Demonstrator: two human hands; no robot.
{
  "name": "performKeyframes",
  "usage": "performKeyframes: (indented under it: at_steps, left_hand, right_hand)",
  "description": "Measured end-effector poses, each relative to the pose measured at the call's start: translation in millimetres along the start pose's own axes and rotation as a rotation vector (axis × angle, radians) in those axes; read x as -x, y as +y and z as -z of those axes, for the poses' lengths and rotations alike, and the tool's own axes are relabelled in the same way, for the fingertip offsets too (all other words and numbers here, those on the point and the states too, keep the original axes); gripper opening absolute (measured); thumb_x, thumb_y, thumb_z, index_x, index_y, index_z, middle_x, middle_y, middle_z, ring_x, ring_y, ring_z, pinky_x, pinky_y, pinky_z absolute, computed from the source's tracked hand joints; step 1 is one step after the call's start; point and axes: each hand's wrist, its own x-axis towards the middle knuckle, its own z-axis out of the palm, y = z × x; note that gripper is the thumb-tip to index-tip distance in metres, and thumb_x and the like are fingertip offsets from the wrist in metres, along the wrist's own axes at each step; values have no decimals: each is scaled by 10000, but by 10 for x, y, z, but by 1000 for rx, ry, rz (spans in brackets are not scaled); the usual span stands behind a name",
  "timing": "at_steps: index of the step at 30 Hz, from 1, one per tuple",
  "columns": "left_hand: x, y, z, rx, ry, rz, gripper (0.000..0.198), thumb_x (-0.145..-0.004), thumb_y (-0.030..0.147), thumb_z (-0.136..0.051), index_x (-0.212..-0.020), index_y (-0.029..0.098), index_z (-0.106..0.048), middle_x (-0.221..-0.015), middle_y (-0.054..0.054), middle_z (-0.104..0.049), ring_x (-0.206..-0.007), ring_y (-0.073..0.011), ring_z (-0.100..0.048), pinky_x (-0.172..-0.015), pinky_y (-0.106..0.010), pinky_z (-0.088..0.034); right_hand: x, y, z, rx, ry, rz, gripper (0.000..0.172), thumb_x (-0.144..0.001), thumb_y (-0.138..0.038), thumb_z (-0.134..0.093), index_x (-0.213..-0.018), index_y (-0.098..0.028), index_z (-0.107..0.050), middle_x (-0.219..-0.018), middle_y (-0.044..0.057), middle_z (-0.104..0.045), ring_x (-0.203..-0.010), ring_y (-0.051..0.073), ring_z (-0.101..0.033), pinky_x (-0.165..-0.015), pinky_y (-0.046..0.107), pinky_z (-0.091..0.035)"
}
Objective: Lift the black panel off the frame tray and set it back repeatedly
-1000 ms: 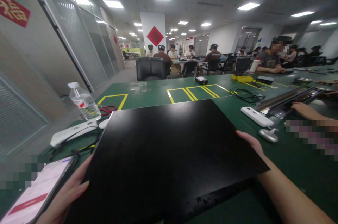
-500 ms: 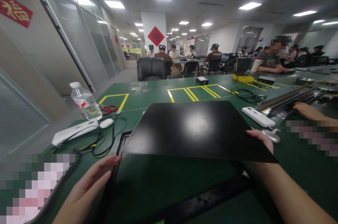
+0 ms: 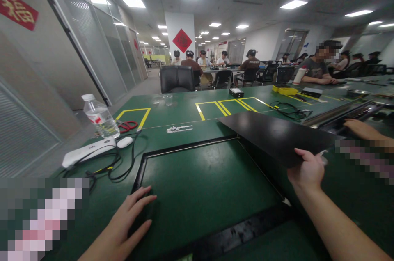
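My right hand (image 3: 306,170) grips the near edge of a thin black panel (image 3: 273,136) and holds it lifted above the green table, over to the right. A black rectangular frame (image 3: 184,146) lies on the mat in front of me, with green mat showing inside it. My left hand (image 3: 129,220) rests flat with fingers spread on the frame's near left corner.
At the left are a water bottle (image 3: 100,117), red scissors (image 3: 127,126), a white power strip (image 3: 89,152), a white mouse (image 3: 124,142) and black cables. Another person's hand (image 3: 361,129) works on a keyboard part at the right. Several seated people fill the far tables.
The black panel covered the frame, then was lifted and swung to the right by my right hand. My left hand let go of it and came down on the frame's corner.
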Motion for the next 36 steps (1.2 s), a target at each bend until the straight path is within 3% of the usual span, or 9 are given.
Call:
performKeyframes:
  at_steps: [4, 12, 19, 36]
  left_hand:
    - [7, 6, -6, -15, -5, -19, 406, -896, 304, -576, -1289, 386, -634, -1474, -57, -562, -1319, -319, -529, -1090, -499, -368]
    - [31, 18, -20, -29, -22, -13, 381, -909, 312, -557, -1271, 387, -649, -1475, -59, -560, -1322, -329, -524, -1097, -526, -354]
    - [-7, 24, -42, -45, -1, -11, 379, -895, 324, -570, -1258, 369, -664, -1460, -71, -576, -1313, -342, -531, -1085, -545, -364]
    - [-6, 96, -12, -131, -20, -39, 386, -925, 354, -511, -1288, 325, -639, -1459, -97, -571, -1303, -336, -544, -1054, -546, -407]
  right_hand:
    - [-9, 3, -10, -80, 85, 118, 370, -511, -113, -648, -770, -249, -421, -830, -74, -600, -781, 130, -622, -722, 284, -560]
    - [-138, 72, 62, -87, 128, 107, 390, -499, -95, -653, -793, -242, -442, -771, -85, -574, -675, 104, -579, -614, 236, -532]
    - [-250, 180, 146, 7, 155, 14, 395, -540, -102, -636, -786, -250, -366, -773, -73, -557, -698, 122, -600, -625, 259, -528]
    - [-378, 280, 200, 4, 148, -96, 398, -548, -65, -598, -832, -252, -391, -759, -90, -569, -660, 114, -617, -560, 234, -546]
